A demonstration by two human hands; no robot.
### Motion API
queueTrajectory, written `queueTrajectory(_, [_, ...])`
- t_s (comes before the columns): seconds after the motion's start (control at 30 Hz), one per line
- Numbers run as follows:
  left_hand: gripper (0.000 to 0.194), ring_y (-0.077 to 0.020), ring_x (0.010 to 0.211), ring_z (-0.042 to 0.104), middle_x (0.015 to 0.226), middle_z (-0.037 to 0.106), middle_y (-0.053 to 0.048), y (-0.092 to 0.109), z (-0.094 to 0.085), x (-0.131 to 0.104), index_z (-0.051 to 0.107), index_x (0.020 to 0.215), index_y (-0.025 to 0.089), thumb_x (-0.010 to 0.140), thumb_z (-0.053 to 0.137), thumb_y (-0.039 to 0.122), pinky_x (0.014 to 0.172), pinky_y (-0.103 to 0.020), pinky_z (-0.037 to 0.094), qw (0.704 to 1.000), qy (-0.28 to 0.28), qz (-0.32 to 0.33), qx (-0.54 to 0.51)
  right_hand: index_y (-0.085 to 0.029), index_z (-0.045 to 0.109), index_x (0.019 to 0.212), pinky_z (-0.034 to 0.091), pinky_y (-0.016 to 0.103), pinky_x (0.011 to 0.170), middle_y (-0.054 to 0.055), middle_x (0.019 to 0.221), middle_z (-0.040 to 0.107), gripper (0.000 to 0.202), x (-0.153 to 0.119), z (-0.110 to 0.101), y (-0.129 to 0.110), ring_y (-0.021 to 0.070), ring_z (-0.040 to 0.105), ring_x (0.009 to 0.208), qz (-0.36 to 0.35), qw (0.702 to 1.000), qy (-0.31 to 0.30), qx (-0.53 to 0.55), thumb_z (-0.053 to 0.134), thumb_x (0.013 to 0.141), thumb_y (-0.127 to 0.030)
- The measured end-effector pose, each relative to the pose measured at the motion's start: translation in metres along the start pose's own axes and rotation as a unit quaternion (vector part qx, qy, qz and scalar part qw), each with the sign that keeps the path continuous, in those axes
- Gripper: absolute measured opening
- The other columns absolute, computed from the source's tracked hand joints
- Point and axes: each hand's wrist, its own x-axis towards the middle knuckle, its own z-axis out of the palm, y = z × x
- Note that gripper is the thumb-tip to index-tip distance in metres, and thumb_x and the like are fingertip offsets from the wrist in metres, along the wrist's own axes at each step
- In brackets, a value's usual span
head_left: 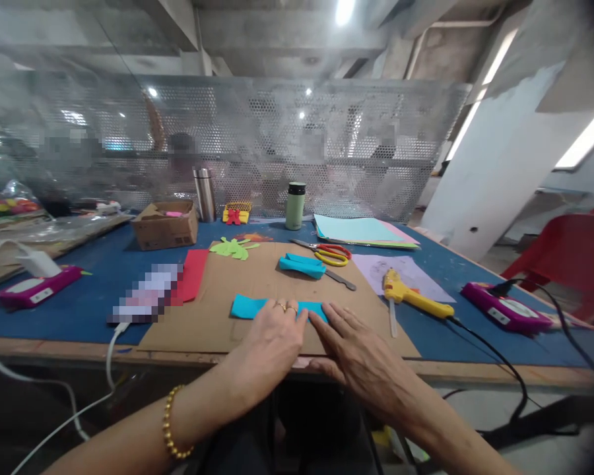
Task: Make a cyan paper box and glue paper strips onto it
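Observation:
A bright blue paper strip [250,307] lies flat across the brown cardboard sheet [198,330] in front of me. My left hand [276,330], with rings on it, presses its bent fingers together onto the middle of the strip. At the strip's right end rests my right hand [349,336], fingers stretched over the paper and thumb apart near the table edge. Just beyond is a folded blue paper piece [301,265]. Behind it lie scissors with red and yellow handles [332,254] and a grey metal blade-like tool [340,280]. What lies under my fingers is hidden.
A yellow glue gun [416,300] lies on lilac paper [369,269] at right, its black cord running off the table. Magenta power strips [505,309] flank the work area. A cardboard box [165,225], steel flask [205,194], green bottle [296,208] and stacked coloured paper [356,229] stand behind.

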Motion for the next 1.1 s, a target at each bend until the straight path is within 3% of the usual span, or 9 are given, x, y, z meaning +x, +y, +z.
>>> queueTrajectory(0.07, [0.039,-0.033,0.111,0.061,0.121,0.064,-0.022,0.008,-0.001,-0.001,0.054,0.133,0.008,0.096,0.052,0.016,0.095,-0.047,0.046,1.0,0.015,-0.015,0.001,-0.007,0.052,0.142,0.048,0.056,0.108,0.028,0.139,0.058,0.07,-0.001,0.003,0.002,0.0404,0.051,0.135,-0.016,1.0,0.011,-0.01,0.049,0.096,-0.059])
queueTrajectory(0.17, [0.04,-0.0341,0.114,0.061,0.125,0.063,-0.022,0.003,-0.007,-0.007,0.053,0.136,0.01,0.097,0.051,0.017,0.095,-0.047,0.046,0.999,0.0,-0.038,0.005,-0.007,0.056,0.139,0.051,0.056,0.104,0.029,0.139,0.058,0.066,-0.004,0.009,0.008,0.041,0.053,0.133,-0.026,0.998,0.042,-0.029,0.046,0.098,-0.058])
queueTrajectory(0.43, [0.035,-0.0304,0.108,0.062,0.114,0.067,-0.016,-0.041,-0.014,-0.051,0.058,0.131,0.015,0.099,0.044,0.011,0.085,-0.043,0.047,0.993,-0.07,-0.078,0.05,-0.009,0.055,0.14,0.05,0.054,0.105,0.025,0.14,0.058,0.06,-0.005,0.017,0.013,0.0389,0.054,0.133,-0.048,0.995,0.062,-0.054,0.046,0.099,-0.052])
queueTrajectory(0.6, [0.034,-0.0284,0.1,0.063,0.113,0.066,-0.016,-0.061,-0.022,-0.067,0.062,0.125,0.016,0.097,0.043,0.009,0.085,-0.043,0.046,0.988,-0.107,-0.095,0.06,-0.008,0.059,0.133,0.05,0.051,0.102,0.025,0.133,0.062,0.058,-0.001,0.008,0.009,0.038,0.057,0.127,-0.056,0.993,0.076,-0.067,0.043,0.1,-0.053])
queueTrajectory(0.67, [0.03,-0.0307,0.103,0.062,0.113,0.066,-0.017,-0.062,-0.027,-0.06,0.067,0.116,0.014,0.096,0.044,0.01,0.085,-0.044,0.045,0.987,-0.121,-0.091,0.051,-0.012,0.065,0.122,0.05,0.049,0.096,0.022,0.12,0.068,0.05,0.008,-0.002,0.009,0.0357,0.062,0.116,-0.051,0.995,0.068,-0.058,0.046,0.099,-0.052])
queueTrajectory(0.77, [0.023,-0.0347,0.105,0.061,0.109,0.066,-0.021,-0.055,-0.029,-0.04,0.071,0.093,0.011,0.089,0.048,0.009,0.083,-0.044,0.046,0.988,-0.122,-0.092,0.024,-0.019,0.072,0.092,0.048,0.041,0.082,0.013,0.09,0.07,0.037,0.028,-0.016,0.01,0.0283,0.064,0.089,-0.045,0.999,-0.003,-0.017,0.052,0.097,-0.05])
queueTrajectory(0.87, [0.022,-0.0283,0.089,0.067,0.096,0.07,-0.015,-0.042,-0.024,-0.014,0.068,0.093,0.014,0.088,0.047,0.012,0.073,-0.038,0.047,0.984,-0.101,-0.133,-0.067,-0.02,0.07,0.071,0.041,0.033,0.069,0.011,0.077,0.068,0.041,0.047,-0.017,0.011,0.0233,0.062,0.075,0.007,0.998,-0.063,0.012,0.053,0.097,-0.046])
queueTrajectory(0.97, [0.028,-0.0283,0.086,0.07,0.093,0.073,-0.013,-0.032,-0.017,0.007,0.068,0.1,0.017,0.096,0.043,0.029,0.067,-0.035,0.048,0.971,-0.107,-0.163,-0.14,-0.018,0.07,0.075,0.034,0.03,0.059,0.01,0.072,0.068,0.039,0.053,-0.006,0.01,0.0204,0.062,0.067,0.073,0.995,-0.064,0.02,0.05,0.099,-0.041])
queueTrajectory(1.1, [0.034,-0.033,0.098,0.07,0.1,0.075,-0.017,-0.034,-0.013,0.02,0.07,0.099,0.015,0.097,0.041,0.034,0.073,-0.037,0.051,0.964,-0.139,-0.157,-0.163,-0.018,0.067,0.085,0.028,0.028,0.055,0.008,0.074,0.069,0.036,0.056,0.001,0.009,0.0198,0.062,0.065,0.167,0.982,-0.07,0.049,0.049,0.098,-0.047])
